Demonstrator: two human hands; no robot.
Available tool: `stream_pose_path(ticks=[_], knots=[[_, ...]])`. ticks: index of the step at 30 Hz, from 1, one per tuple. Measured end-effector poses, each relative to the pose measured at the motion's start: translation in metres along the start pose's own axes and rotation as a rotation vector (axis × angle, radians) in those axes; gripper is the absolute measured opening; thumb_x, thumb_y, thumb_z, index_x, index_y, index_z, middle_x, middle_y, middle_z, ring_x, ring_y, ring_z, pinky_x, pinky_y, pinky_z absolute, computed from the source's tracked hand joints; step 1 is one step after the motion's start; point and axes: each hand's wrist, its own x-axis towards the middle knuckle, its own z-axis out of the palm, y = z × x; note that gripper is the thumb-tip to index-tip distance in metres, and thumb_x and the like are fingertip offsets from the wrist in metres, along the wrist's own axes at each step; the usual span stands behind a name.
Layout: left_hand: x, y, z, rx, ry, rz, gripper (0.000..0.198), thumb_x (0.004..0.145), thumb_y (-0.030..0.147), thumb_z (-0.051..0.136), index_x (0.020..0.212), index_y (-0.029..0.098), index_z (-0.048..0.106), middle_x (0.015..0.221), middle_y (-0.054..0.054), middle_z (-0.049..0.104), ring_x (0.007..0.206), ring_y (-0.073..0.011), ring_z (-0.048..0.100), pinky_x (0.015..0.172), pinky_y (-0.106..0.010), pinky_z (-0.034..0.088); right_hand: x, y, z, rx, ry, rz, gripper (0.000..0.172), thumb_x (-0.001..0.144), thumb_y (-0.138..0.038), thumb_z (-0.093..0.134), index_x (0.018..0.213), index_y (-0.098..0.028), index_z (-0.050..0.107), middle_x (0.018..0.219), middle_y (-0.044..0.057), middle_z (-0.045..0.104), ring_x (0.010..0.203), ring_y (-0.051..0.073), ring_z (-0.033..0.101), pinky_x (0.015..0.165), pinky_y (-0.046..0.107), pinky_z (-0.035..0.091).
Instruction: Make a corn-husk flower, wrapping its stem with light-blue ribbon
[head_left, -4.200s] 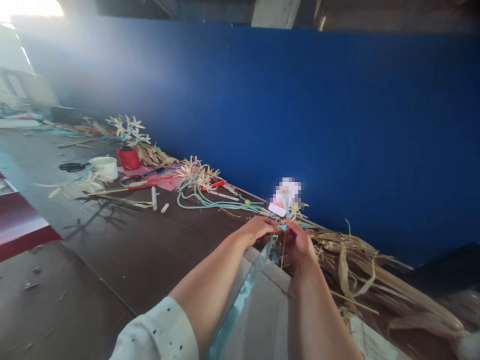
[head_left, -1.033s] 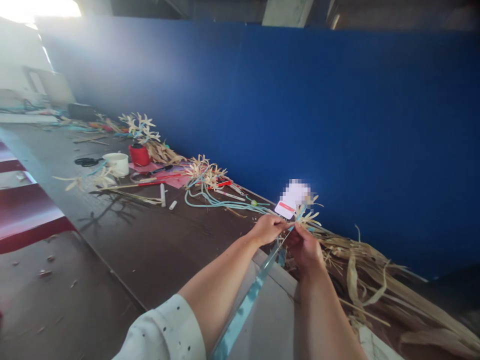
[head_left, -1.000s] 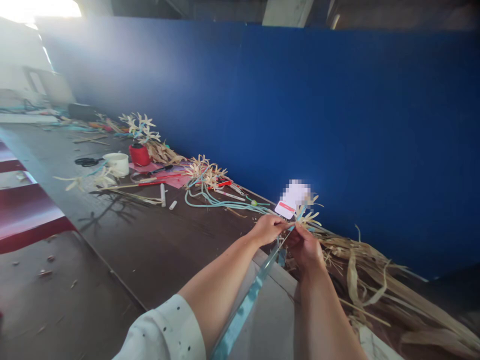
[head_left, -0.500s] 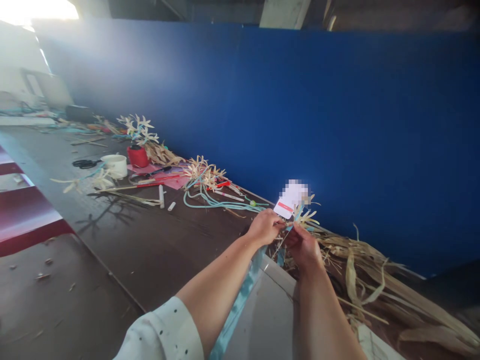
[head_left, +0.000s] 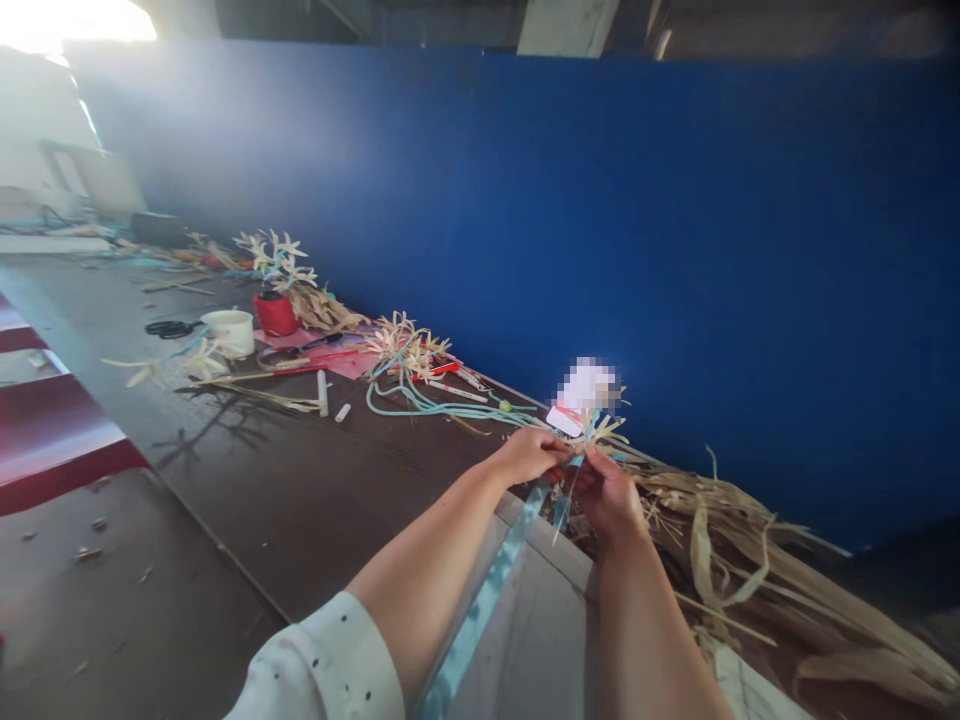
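Note:
My left hand [head_left: 532, 456] is closed, its fingertips pinching at the base of a pale dried-husk flower [head_left: 604, 430]. A long light-blue ribbon [head_left: 484, 610] runs from beneath that hand down to the bottom edge. My right hand [head_left: 613, 492] is closed too, thumb and finger gripping the flower's stem where blue ribbon wraps it. The two hands' fingertips nearly meet. A thin stem or strand trails below them. The exact grip of the left fingers is partly hidden.
Dried husks [head_left: 750, 540] lie along the blue wall [head_left: 675, 220] at the right. To the left are husk flowers [head_left: 409, 345], blue cords [head_left: 450, 408], a white roll [head_left: 231, 332], red thread spool [head_left: 276, 313] and black scissors [head_left: 172, 328].
The flower has shifted slightly left and down between my hands. My left hand has lowered a little, and the ribbon under it now shows more fully. My right hand stays nearly in place.

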Motion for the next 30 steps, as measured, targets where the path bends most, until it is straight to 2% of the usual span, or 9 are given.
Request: stream_pose_path(ticks=[3,8,14,20,26,30], knots=[[-0.004,0.006,0.000,-0.057,0.015,-0.017,0.032,0.064,0.039,0.066,0.081,0.012,0.066,0.063,0.000,0.058,0.057,-0.0090,0.052,0.061,-0.024,0.044,-0.002,-0.001,0.000,-0.028,-0.022,-0.009,0.020,0.064,-0.034,0.072,0.066,-0.018,0.060,0.051,-0.004,0.046,0.044,0.007,0.040,0.039,0.019,0.034],[-0.012,0.013,-0.001,-0.102,0.013,-0.032,0.036,0.060,0.044,0.067,0.076,0.012,0.067,0.055,0.002,0.051,0.052,-0.0068,0.043,0.053,-0.021,0.035,-0.004,-0.003,0.001,-0.042,-0.066,-0.009,0.019,0.065,-0.032,0.071,0.065,-0.017,0.060,0.048,-0.006,0.034,0.040,0.004,0.027,0.036,0.017,0.026],[-0.013,0.011,-0.001,-0.205,-0.039,-0.022,0.033,0.059,0.040,0.068,0.074,0.010,0.065,0.055,0.002,0.050,0.050,-0.0055,0.038,0.050,-0.020,0.029,-0.005,-0.005,0.002,-0.049,-0.093,-0.005,0.018,0.066,-0.033,0.070,0.066,-0.018,0.060,0.049,-0.007,0.032,0.041,0.005,0.024,0.038,0.018,0.025],[-0.015,0.013,0.000,-0.237,-0.091,-0.021,0.034,0.058,0.043,0.069,0.066,0.010,0.063,0.052,0.002,0.047,0.049,-0.0059,0.037,0.047,-0.022,0.025,-0.006,-0.005,0.005,-0.031,-0.108,-0.019,0.017,0.067,-0.032,0.069,0.067,-0.018,0.059,0.049,-0.006,0.036,0.041,0.005,0.027,0.039,0.019,0.026],[-0.012,0.009,0.001,-0.232,-0.082,-0.021,0.041,0.049,0.043,0.076,0.070,0.009,0.066,0.054,0.002,0.050,0.049,-0.0043,0.033,0.048,-0.022,0.021,-0.004,-0.003,0.004,-0.038,-0.101,-0.010,0.020,0.063,-0.033,0.072,0.066,-0.018,0.058,0.050,-0.005,0.042,0.042,0.006,0.034,0.040,0.020,0.029],[-0.010,0.007,0.001,-0.229,-0.076,0.008,0.043,0.049,0.044,0.076,0.070,0.008,0.067,0.054,0.001,0.050,0.049,-0.0040,0.034,0.048,-0.022,0.022,-0.004,-0.002,0.003,-0.036,-0.085,-0.015,0.019,0.064,-0.033,0.071,0.066,-0.018,0.060,0.053,-0.004,0.048,0.044,0.007,0.039,0.042,0.020,0.031]])
